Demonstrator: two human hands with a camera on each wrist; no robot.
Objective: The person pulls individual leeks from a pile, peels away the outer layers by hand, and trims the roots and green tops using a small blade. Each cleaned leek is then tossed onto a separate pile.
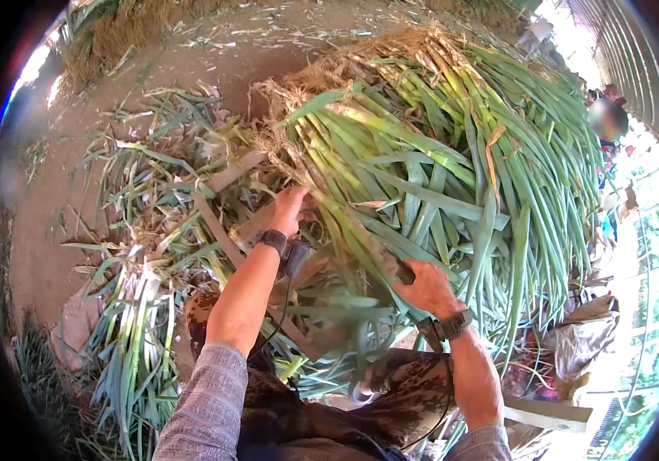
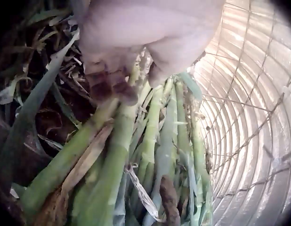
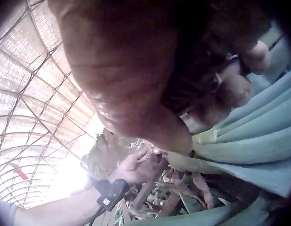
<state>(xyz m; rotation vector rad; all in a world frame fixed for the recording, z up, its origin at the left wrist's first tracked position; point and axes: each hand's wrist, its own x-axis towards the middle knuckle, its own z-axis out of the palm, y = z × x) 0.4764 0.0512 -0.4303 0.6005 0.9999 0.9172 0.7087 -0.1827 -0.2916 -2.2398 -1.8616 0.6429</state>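
A big heap of long green onions (image 1: 452, 131) lies before me, with pale roots toward the back left and leaves fanning right. My left hand (image 1: 289, 209) is at the root end of a thick green onion stalk (image 1: 345, 219). In the left wrist view its curled, dirt-stained fingers (image 2: 110, 87) grip the stalk from above. Lower along the same stalk my right hand (image 1: 427, 289) holds the leafy part. Its thumb (image 3: 171, 134) lies against the leaves (image 3: 249, 148) in the right wrist view, with the fingers curled opposite. A small dark patch shows by that thumb in the head view.
Stripped leaves and peelings (image 1: 152, 223) litter the ground at left, beside a bundle of pale-stemmed onions (image 1: 136, 330). Wooden slats (image 1: 218, 230) run under the heap's left edge. A crumpled sack (image 1: 583, 338) lies at right, near the ribbed greenhouse wall (image 1: 640, 61); a person is beyond.
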